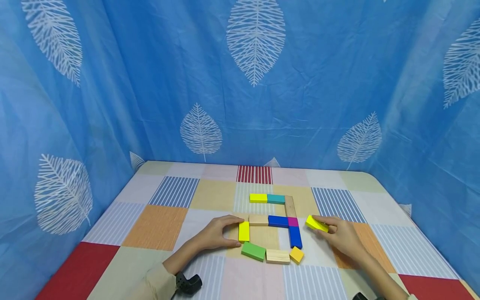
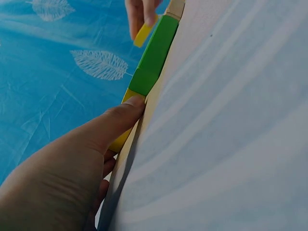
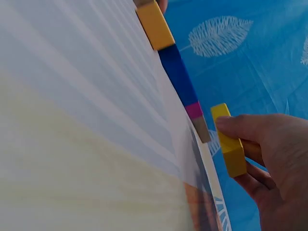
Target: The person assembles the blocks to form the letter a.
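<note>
My left hand pinches a yellow block lying on the table, thumb at its near end and a finger at its far end. In the left wrist view, the thumb lies against that block, beside a green block. Off to the right, my right hand grips another yellow block between thumb and fingers. The right wrist view shows this yellow block held apart from the row of blocks. Blue blocks, a magenta block and an orange-yellow block lie between the hands.
A yellow block, a teal block and a plain wooden block form the far part of the layout. Another wooden block lies at the near side. Blue leaf-patterned curtains surround the patchwork-covered table.
</note>
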Demonstrator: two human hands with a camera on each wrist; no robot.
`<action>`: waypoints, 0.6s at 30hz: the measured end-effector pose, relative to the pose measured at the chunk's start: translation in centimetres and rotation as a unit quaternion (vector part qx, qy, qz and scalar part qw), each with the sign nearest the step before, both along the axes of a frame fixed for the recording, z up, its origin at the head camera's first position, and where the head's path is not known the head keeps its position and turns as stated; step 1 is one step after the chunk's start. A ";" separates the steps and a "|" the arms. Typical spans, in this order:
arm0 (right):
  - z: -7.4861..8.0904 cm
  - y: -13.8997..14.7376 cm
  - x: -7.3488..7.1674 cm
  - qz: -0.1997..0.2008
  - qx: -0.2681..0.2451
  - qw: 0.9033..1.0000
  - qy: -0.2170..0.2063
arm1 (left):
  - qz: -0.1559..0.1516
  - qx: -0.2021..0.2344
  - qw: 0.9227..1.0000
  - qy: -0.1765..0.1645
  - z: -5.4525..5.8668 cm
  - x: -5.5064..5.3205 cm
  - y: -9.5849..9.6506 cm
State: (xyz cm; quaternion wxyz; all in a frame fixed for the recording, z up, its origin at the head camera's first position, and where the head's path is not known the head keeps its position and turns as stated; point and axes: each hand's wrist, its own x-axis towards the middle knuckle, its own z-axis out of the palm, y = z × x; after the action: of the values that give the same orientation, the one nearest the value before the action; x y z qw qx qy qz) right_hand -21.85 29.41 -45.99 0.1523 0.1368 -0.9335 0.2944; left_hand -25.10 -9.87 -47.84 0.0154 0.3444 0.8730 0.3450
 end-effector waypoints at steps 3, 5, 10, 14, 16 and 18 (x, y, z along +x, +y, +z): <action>-0.3 -0.2 1.1 0.036 0.011 0.999 0.000 | 0.001 0.002 1.000 -0.004 0.0 0.0 0.0; -0.4 -0.3 1.7 0.050 0.014 0.998 -0.018 | 0.001 0.001 1.000 -0.005 0.0 0.0 0.0; -0.8 -0.2 2.4 0.086 -0.003 0.995 -0.049 | 0.004 -0.004 1.000 -0.001 -0.1 0.0 0.0; -1.1 -0.2 2.4 0.105 -0.010 0.994 -0.038 | 0.004 -0.005 1.000 0.000 0.0 0.0 0.0; -1.1 -0.2 2.4 0.109 -0.011 0.993 -0.036 | 0.003 -0.005 1.000 -0.001 0.1 0.0 0.0; -1.2 -0.2 2.4 0.111 -0.010 0.993 -0.034 | 0.002 -0.006 1.000 -0.002 0.1 0.0 0.0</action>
State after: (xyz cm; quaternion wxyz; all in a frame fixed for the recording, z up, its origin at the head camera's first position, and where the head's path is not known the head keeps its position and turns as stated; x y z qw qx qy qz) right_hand -19.49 29.18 -47.14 0.0877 0.2281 -0.9141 0.3236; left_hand -25.11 -9.83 -47.69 0.0186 0.3415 0.8757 0.3408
